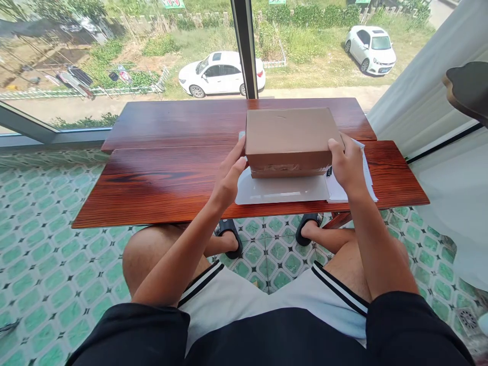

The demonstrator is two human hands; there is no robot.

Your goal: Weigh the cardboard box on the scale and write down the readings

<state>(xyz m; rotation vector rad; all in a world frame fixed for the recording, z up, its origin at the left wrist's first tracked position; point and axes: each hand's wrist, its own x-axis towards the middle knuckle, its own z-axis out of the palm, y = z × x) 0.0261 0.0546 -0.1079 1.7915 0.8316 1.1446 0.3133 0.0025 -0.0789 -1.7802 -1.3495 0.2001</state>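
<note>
A brown cardboard box (290, 132) is held between my two hands over the right part of the wooden table. Clear tape shows along its near side. My left hand (230, 175) presses on the box's left end, its fingertips partly hidden behind the edge. At the right end, my right hand (346, 160) grips the near corner with the thumb on the front. Beneath the box lies a whitish, shiny flat sheet (282, 192), partly covered. White papers (366, 185) lie beside it, under my right hand, with a small dark item partly visible at their left edge.
The dark red wooden table (163, 178) has a seam between its two boards. A window with a dark frame post (246, 46) stands behind it. White curtains (423, 76) hang at the right, near a dark carved wooden piece (468, 91). My knees are at the table's near edge.
</note>
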